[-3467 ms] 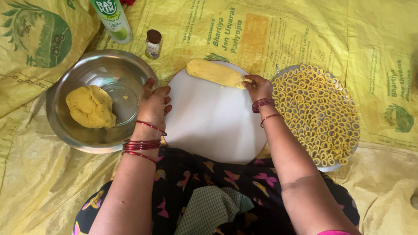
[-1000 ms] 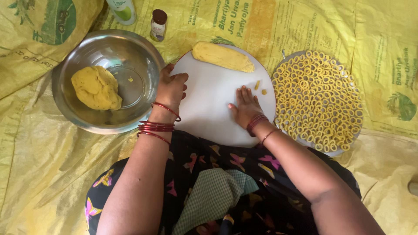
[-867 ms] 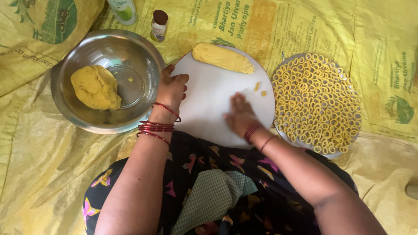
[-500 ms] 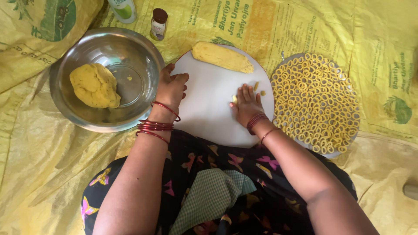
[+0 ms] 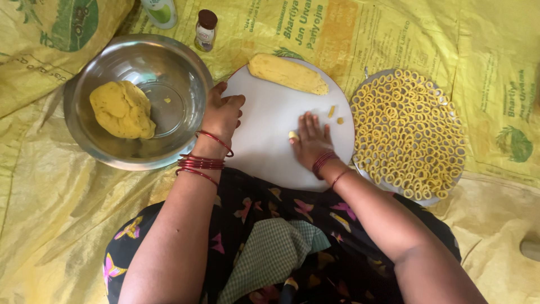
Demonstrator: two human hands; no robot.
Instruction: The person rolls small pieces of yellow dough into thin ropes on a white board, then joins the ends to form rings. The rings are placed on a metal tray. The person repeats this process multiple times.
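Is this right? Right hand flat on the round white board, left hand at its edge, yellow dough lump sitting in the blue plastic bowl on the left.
Not quite. The head view shows the yellow dough lump in a round steel bowl, not a blue plastic one. The rest holds: right hand flat on the round white board, left hand at its edge.

Single head view, steep downward, close over white board [image 5: 270,135].

A small brown-capped bottle [image 5: 205,30] stands beside a white-and-green container [image 5: 160,11]. Both rest on yellow printed sacks [image 5: 45,225].
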